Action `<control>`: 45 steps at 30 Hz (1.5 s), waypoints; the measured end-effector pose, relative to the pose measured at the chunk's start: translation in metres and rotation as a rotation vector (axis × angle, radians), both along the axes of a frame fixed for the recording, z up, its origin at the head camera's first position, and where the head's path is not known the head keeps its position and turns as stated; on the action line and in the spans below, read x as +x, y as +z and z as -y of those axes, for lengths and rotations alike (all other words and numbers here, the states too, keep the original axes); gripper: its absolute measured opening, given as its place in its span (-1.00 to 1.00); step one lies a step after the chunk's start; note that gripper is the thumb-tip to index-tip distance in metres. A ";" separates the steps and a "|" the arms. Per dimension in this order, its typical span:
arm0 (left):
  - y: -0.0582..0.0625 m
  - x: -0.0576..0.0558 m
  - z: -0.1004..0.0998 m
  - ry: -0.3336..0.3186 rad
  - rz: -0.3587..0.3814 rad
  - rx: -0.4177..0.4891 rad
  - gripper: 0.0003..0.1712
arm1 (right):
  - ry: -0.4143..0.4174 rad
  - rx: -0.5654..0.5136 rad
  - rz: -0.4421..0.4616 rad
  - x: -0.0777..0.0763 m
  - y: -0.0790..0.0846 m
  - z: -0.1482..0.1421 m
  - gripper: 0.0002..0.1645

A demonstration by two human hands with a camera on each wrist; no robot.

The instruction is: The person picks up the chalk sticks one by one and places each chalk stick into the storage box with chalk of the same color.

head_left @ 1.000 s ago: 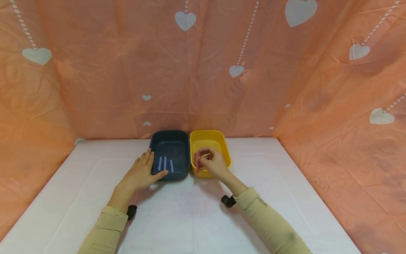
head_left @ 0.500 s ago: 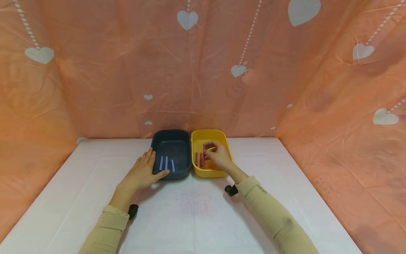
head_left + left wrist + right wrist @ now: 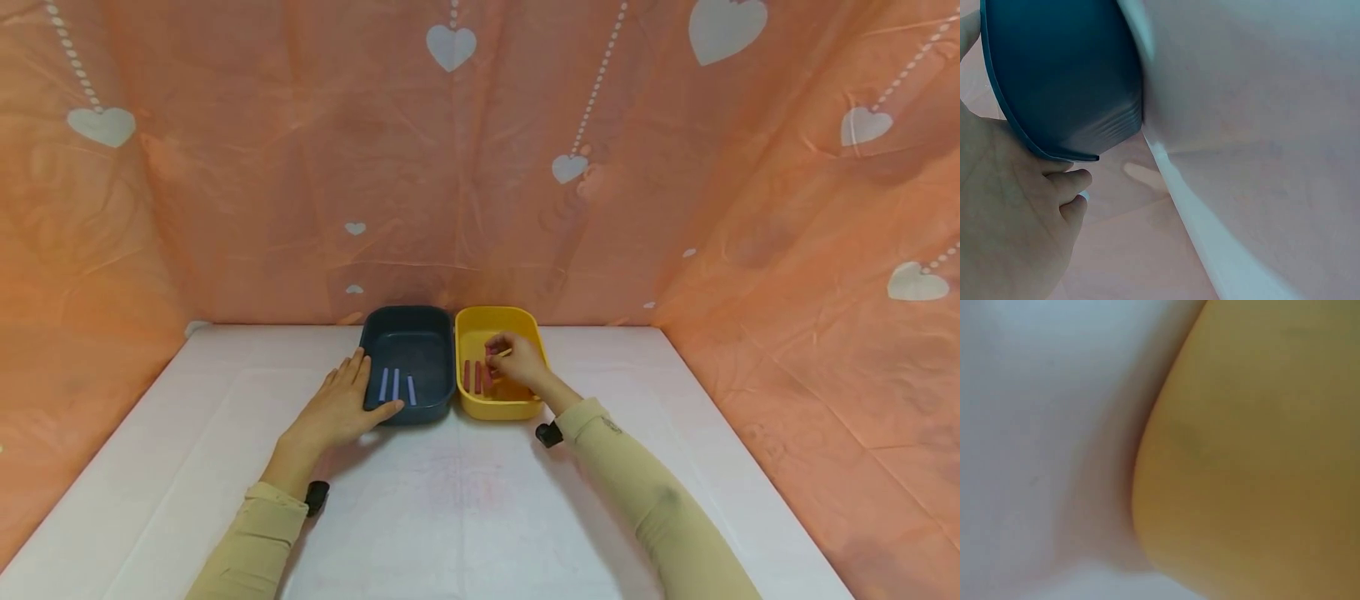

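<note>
Two plastic bins stand side by side at the back of the table, dark blue [image 3: 412, 354] on the left and yellow [image 3: 498, 410] on the right. My left hand [image 3: 341, 407] lies spread along the blue bin's left and front rim; the left wrist view shows its palm [image 3: 1007, 212] beside the bin wall. Three blue chalk sticks [image 3: 396, 385] lie inside. In the yellow bin, my right hand [image 3: 519, 363] pinches a red chalk stick [image 3: 488, 377], partly hidden by the fingers. Two more red chalk sticks [image 3: 472, 377] lie parallel just left of it.
White cloth covers the table [image 3: 457, 517], with faint pink smudges in front of the bins. An orange curtain [image 3: 420, 167] with hearts hangs close behind the bins and along both sides. The yellow bin's wall [image 3: 1247, 462] fills much of the blurred right wrist view.
My right hand has carried a red chalk stick rightward from beside the bin's left wall and lowered it next to the other two. My left hand stays on the blue bin.
</note>
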State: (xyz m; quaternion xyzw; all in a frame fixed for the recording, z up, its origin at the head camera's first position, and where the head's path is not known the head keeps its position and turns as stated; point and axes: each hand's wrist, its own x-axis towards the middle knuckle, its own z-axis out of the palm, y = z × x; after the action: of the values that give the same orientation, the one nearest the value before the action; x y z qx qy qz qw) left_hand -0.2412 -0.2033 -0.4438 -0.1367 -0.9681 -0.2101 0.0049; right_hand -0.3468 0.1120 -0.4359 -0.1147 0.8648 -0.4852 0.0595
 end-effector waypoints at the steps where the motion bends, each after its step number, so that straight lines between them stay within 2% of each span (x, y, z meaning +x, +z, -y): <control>1: 0.000 0.000 0.000 -0.001 -0.001 0.000 0.34 | -0.001 0.029 -0.011 -0.002 -0.001 0.000 -0.70; 6: 0.000 0.000 -0.001 0.000 0.000 0.002 0.33 | 0.006 0.155 -0.076 -0.007 -0.004 -0.001 -0.75; 16: 0.004 0.004 -0.003 0.000 -0.001 0.004 0.31 | 0.026 0.184 -0.003 -0.015 -0.009 -0.003 -0.76; 28: 0.004 0.004 -0.005 -0.003 0.002 -0.006 0.30 | 0.030 0.201 0.066 -0.014 -0.010 -0.006 -0.72; 32: 0.005 0.004 -0.005 -0.006 -0.005 -0.005 0.30 | 0.040 0.240 0.061 -0.013 -0.010 -0.004 -0.74; 38: 0.006 0.006 -0.004 -0.011 -0.006 0.003 0.30 | 0.038 0.233 0.075 -0.010 -0.011 -0.003 -0.74; 45: 0.003 0.005 0.001 -0.024 -0.027 0.002 0.25 | 0.033 0.292 0.004 -0.006 -0.011 0.001 -0.67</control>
State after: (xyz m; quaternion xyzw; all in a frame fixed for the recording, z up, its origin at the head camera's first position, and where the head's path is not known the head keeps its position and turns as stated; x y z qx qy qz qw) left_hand -0.2359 -0.2040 -0.4407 -0.1513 -0.9659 -0.2094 0.0154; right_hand -0.3533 0.1113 -0.4467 -0.1182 0.9241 -0.3532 0.0854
